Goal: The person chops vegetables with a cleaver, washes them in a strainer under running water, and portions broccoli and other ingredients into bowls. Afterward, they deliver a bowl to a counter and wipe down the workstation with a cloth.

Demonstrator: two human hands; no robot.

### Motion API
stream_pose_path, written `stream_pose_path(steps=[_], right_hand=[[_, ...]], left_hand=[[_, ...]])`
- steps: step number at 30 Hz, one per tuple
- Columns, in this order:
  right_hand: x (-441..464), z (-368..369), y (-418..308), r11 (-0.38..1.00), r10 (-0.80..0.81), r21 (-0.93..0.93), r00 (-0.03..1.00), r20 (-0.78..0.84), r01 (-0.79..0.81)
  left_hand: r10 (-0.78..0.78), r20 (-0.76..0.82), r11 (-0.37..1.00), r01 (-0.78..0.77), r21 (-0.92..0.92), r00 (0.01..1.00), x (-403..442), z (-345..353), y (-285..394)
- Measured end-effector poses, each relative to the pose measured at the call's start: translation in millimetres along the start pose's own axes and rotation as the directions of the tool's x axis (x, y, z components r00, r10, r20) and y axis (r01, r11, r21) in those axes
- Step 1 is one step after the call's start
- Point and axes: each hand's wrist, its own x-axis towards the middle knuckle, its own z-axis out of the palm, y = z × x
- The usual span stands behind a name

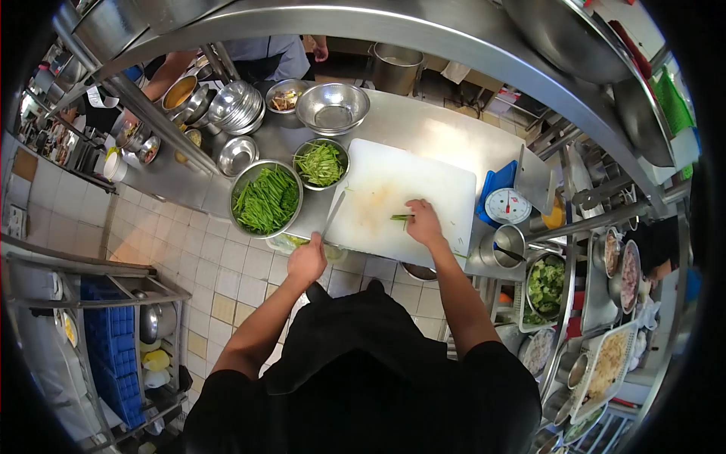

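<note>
My left hand [306, 262] is closed around the handle of a knife [333, 214], whose blade points away from me over the left edge of a white cutting board [446, 178]. On the board, my right hand [423, 222] has its fingers bent around a few short green stalks [400, 217], their cut ends sticking out to the left. Left of the board stands a steel bowl heaped with long green vegetable stalks [266, 200]. A smaller bowl beside it holds paler cut green pieces [321, 163].
Behind the bowls are a wide steel bowl [333, 108] and stacked bowls [237, 104]. A blue scale [505, 200] and a steel pot [503, 246] stand right of the board. A metal shelf [393, 26] crosses overhead. Another person [268, 53] is across the counter.
</note>
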Motion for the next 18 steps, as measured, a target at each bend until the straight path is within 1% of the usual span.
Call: stream_pose_path(steps=[3, 4, 8, 12, 14, 15, 16, 18], right_hand=[[-29, -18, 31, 0.987, 0.039, -0.152, 0.998, -0.046, -0.045], [-35, -25, 31, 0.977, 0.092, -0.191, 0.996, -0.008, -0.092], [-33, -23, 51, 0.995, 0.006, -0.096, 1.0, 0.009, -0.005], [-24, -18, 53, 0.999, -0.044, -0.014, 0.999, -0.006, 0.044], [-15, -12, 55, 0.997, -0.075, 0.015, 0.997, -0.005, 0.075], [-13, -12, 57, 0.996, -0.087, 0.014, 0.996, -0.011, 0.087], [-11, -10, 55, 0.995, -0.095, 0.008, 0.995, -0.018, 0.096], [-8, -3, 48, 0.977, -0.211, 0.005, 0.977, -0.04, 0.211]], left_hand=[[-0.001, -0.026, 0.991, 0.005, 0.133, 1.0, 24, -1, 15], [-0.019, -0.033, 0.989, 0.024, 0.145, 0.999, 35, 3, 16], [-0.088, -0.046, 0.981, 0.095, 0.17, 0.995, 62, 16, 31], [-0.129, -0.008, 0.977, 0.129, 0.171, 0.992, 53, 24, 63], [-0.054, -0.004, 0.994, 0.054, 0.091, 0.999, 42, 28, 72], [-0.002, -0.009, 0.997, 0.003, 0.082, 1.0, 35, 29, 76], [0.035, 0.001, 0.999, -0.035, 0.014, 0.999, 33, 39, 72], [0.057, -0.124, 0.988, -0.074, -0.136, 0.991, 21, 54, 62]])
